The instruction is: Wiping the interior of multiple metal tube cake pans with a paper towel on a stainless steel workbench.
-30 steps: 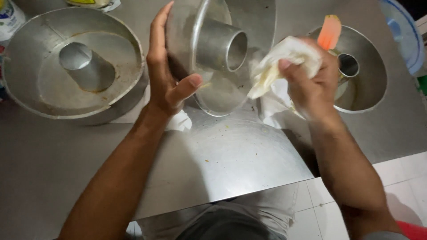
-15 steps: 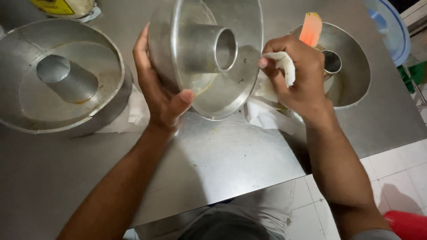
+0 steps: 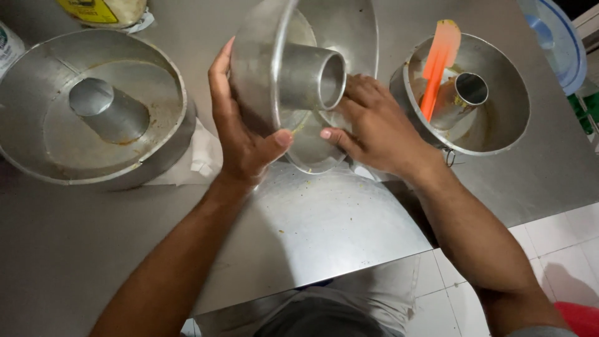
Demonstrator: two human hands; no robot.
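Observation:
My left hand grips the outer wall of a round metal tube pan and holds it tilted on its side above the steel table. The pan's open face and centre tube point to the right. My right hand reaches into the pan beside the tube, fingers pressed against the inner bottom. The white cloth it carried is almost wholly hidden under the palm.
A second tube pan lies upright at the left on white paper. A third pan at the right holds an orange spatula. A blue-rimmed lid sits at the far right, a yellow container at the back. Tiled floor lies past the table edge.
My right hand moved from the pan's right rim into its inside, covering the white cloth. The pan stayed tilted in my left hand.

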